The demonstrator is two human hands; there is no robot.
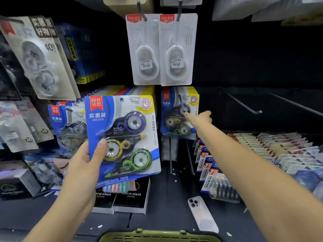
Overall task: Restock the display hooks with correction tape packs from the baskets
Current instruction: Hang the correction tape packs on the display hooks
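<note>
My left hand [83, 159] grips a blue correction tape pack [122, 135] by its left edge, thumb across the front, held up before the shelf. The pack shows purple, yellow and green tape dispensers. My right hand [201, 118] stretches forward with the index finger touching the tip of a display hook [181, 105]. Several matching blue packs [176, 126] hang on that hook. More blue packs [66, 126] hang on a hook at the left. Two white single-tape packs [160, 49] hang on the upper hooks.
An empty hook [244, 105] juts out at the right. A green basket [157, 236] rim shows at the bottom edge. A white phone [202, 213] lies on the dark shelf beside black alarm clock boxes [129, 198]. Value packs [213, 173] fill the right side.
</note>
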